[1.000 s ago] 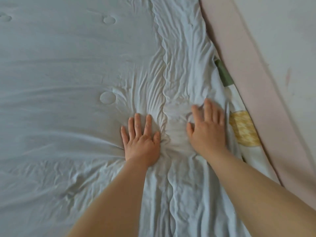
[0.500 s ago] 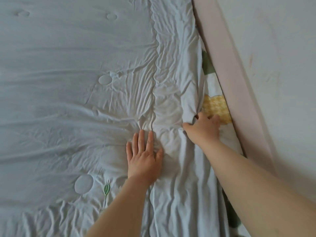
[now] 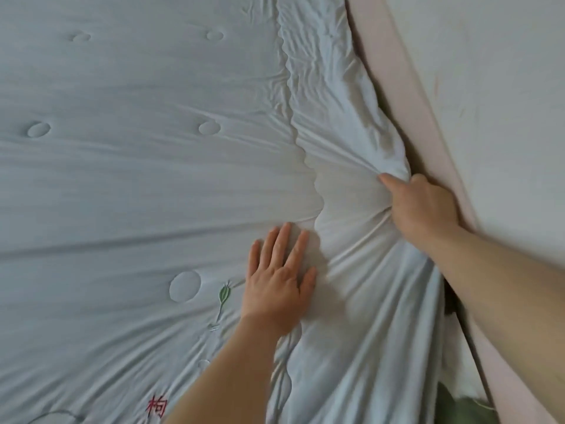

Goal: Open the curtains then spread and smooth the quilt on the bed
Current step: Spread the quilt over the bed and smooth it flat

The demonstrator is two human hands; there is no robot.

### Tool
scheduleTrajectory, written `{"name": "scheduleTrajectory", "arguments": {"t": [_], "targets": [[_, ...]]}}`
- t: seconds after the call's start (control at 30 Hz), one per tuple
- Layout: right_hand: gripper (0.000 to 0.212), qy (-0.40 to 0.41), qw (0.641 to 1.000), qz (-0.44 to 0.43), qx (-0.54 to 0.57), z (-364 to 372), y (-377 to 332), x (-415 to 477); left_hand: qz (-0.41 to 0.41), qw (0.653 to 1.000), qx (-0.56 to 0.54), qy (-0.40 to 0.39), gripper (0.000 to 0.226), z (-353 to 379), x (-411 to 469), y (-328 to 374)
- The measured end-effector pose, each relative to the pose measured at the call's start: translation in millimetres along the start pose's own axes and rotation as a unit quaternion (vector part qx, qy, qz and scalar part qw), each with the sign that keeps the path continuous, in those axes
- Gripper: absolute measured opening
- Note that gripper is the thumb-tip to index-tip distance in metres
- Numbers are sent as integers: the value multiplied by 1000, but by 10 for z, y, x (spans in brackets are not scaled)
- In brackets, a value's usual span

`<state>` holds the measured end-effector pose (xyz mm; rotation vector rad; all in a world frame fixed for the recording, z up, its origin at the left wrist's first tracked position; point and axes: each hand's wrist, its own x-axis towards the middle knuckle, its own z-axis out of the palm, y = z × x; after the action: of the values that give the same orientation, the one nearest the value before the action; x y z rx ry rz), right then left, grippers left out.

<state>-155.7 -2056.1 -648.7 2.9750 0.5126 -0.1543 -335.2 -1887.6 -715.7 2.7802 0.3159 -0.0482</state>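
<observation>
Place: a bedroom in a home.
Bed cover: a big pale blue quilt (image 3: 153,179) fills almost all of the view, soft and full of wrinkles.
Quilt marks: sewn round circles (image 3: 185,286), a small green plant (image 3: 224,293) and a red written sign (image 3: 157,407), like home bedding.
Side: a pink bed edge (image 3: 400,71) runs along the quilt.
Behind: a plain pale wall (image 3: 489,87) stands right next to the pink edge.

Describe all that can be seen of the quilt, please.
The quilt is pale blue-white, of thin, soft-looking cloth, spread over the bed. It bears stitched circles, a scalloped seam that sets off a border band, a small green embroidered bud and a red character. Creases fan out from the right hand, which grips the bunched border beside the pink strip. The left hand presses flat on it near the seam.
</observation>
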Motion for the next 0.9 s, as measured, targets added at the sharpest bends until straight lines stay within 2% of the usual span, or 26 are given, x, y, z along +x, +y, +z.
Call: {"name": "scheduleTrajectory", "arguments": {"t": [0.13, 0.3, 0.37, 0.5, 0.57, 0.63, 0.7, 0.8, 0.9], "targets": [[51, -81, 996, 12, 34, 282, -121, -192, -78, 993, 2, -91, 63, 85, -306, -135], [55, -114, 985, 25, 124, 374, -146, -585, -85, 990, -12, -109, 78, 67, -805, -109], [56, -151, 975, 43, 158, 326, -170, -798, -89, 989, -36, -112, 78, 29, -1016, 23], [66, -237, 950, 45, 201, 227, -178, -1280, -73, 990, -97, -74, 53, -31, -1413, 373], [73, -262, 940, 37, 217, 214, -191, -1486, -55, 986, -124, -97, 44, -70, -1556, 564], [77, -269, 936, 40, 225, 205, -222, -1640, -62, 971, -146, -179, 48, -113, -1652, 752], [80, -261, 932, 50, 246, 232, -249, -1716, -87, 958, -143, -233, 67, -79, -1711, 878], [81, -248, 933, 51, 256, 296, -265, -1769, -111, 956, -113, -246, 87, 17, -1775, 1007], [79, -235, 931, 47, 277, 374, -248, -1809, -116, 961, -78, -238, 75, 72, -1790, 1122]]}}
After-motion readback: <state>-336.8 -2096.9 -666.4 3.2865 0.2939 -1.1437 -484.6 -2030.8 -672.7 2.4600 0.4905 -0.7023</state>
